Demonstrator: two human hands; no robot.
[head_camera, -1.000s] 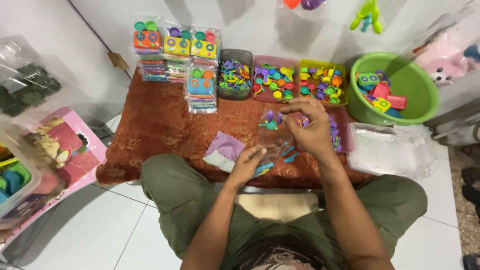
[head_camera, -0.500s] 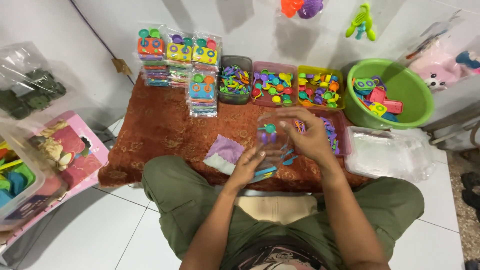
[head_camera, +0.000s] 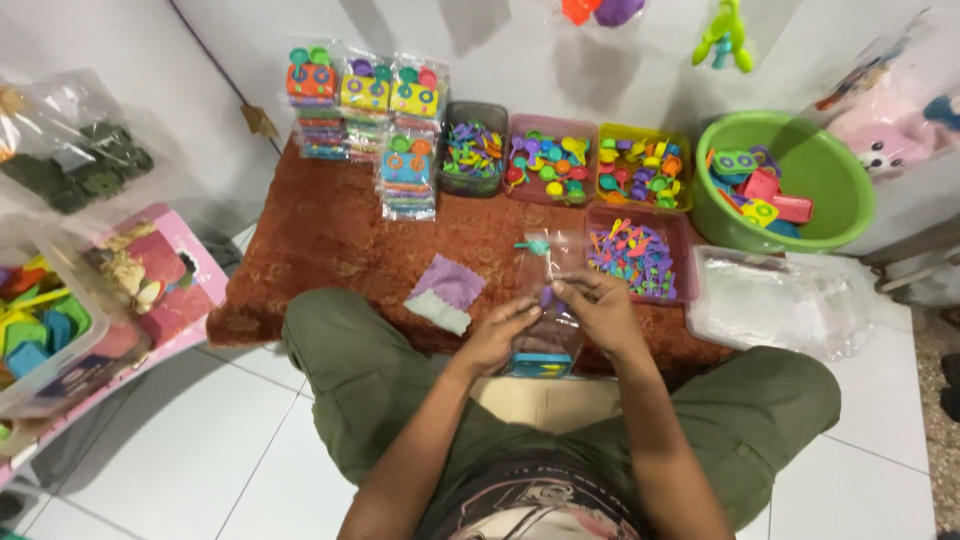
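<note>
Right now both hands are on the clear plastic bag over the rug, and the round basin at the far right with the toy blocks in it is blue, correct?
Not quite: the basin is green, as the head view shows. The rest holds: the left hand and right hand both hold the clear plastic bag over the rug, and toy blocks lie in the basin.

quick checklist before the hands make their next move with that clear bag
1. Both hands on the clear bag: ok; left hand at its lower side, right hand pinching near its middle.
2. Bag mouth open: cannot tell; the plastic is see-through and creased.
3. Teal block inside the bag: cannot tell; it sits at the bag's bottom edge.
4. Small parts within reach: ok; pink tray lies just right of the hands.
5. Purple cloth apart from the bag: ok; it lies to the left on the rug.
6. Spare bags at hand: ok; beside the right knee.
</note>
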